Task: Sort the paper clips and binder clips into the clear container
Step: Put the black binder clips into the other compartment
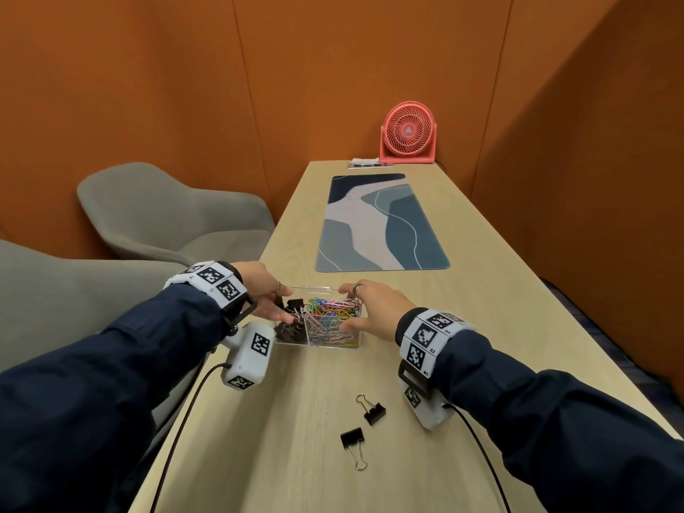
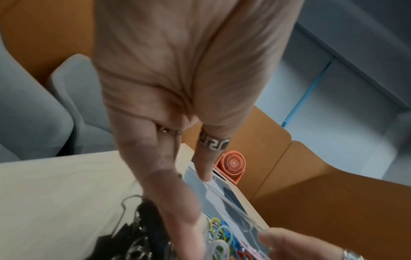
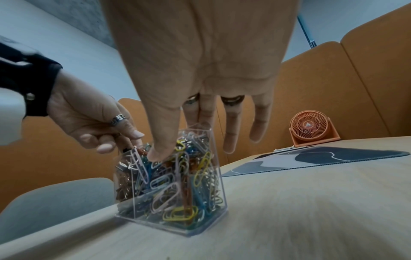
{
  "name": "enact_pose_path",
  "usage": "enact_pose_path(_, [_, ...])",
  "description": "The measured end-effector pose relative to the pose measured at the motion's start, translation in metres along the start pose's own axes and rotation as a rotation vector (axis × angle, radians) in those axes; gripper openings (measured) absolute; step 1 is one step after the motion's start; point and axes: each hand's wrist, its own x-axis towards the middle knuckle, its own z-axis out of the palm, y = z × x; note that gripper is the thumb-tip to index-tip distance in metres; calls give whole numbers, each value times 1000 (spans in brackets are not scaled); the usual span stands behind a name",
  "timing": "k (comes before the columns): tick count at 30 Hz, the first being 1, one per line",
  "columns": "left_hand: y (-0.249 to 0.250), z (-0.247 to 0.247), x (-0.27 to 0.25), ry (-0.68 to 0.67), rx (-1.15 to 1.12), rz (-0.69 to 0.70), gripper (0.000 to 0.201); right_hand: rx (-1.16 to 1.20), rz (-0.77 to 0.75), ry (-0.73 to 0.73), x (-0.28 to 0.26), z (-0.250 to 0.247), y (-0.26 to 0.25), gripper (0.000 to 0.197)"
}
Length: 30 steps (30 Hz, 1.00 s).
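Observation:
A clear container (image 1: 319,344) with two compartments stands on the wooden table near its left edge. Coloured paper clips (image 1: 335,315) fill the right compartment and black binder clips (image 1: 292,329) the left. My left hand (image 1: 285,303) holds the container's left end, thumb over the binder clips (image 2: 138,228) and index finger on the far wall (image 2: 233,211). My right hand (image 1: 344,307) spans the right end, thumb on the paper clips (image 3: 177,184), fingers behind the far wall. Two black binder clips (image 1: 373,412) (image 1: 352,440) lie loose on the table nearer to me.
A blue patterned desk mat (image 1: 381,224) lies further along the table, with a coral fan (image 1: 407,133) at the far end. Grey chairs (image 1: 166,216) stand to the left. Orange walls enclose the table. Cables hang from both wrist cameras.

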Motion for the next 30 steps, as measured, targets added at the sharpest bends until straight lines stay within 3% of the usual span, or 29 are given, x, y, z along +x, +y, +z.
enact_pose_path(3, [-2, -1, -7, 20, 76, 49, 14, -41, 3, -16, -2, -2, -1, 67])
enact_pose_path(6, [-8, -1, -9, 150, 178, 205, 15, 8, 51, -13, -6, -4, 0, 64])
enact_pose_path(9, [-12, 3, -22, 291, 341, 374, 9, 132, 108, 95, -17, -6, 2, 46])
enact_pose_path(11, [-15, 10, -32, 311, 442, 456, 6, 142, 99, 128, -26, -6, 4, 36])
enact_pose_path(14, [-23, 29, -47, 181, 547, 543, 7, 158, 52, 22, -41, -6, 6, 31])
enact_pose_path(18, [-39, 58, -56, -157, 697, 600, 16, 95, 49, -319, -56, 1, 6, 29])
enact_pose_path(21, [-49, 75, -57, -358, 777, 651, 31, 40, 78, -465, -62, 10, 4, 38])
enact_pose_path(25, [-59, 90, -51, -487, 806, 691, 48, -12, 91, -494, -65, 21, 3, 39])
enact_pose_path(30, [-63, 100, -49, -517, 807, 724, 43, -51, 81, -456, -65, 21, 6, 29])
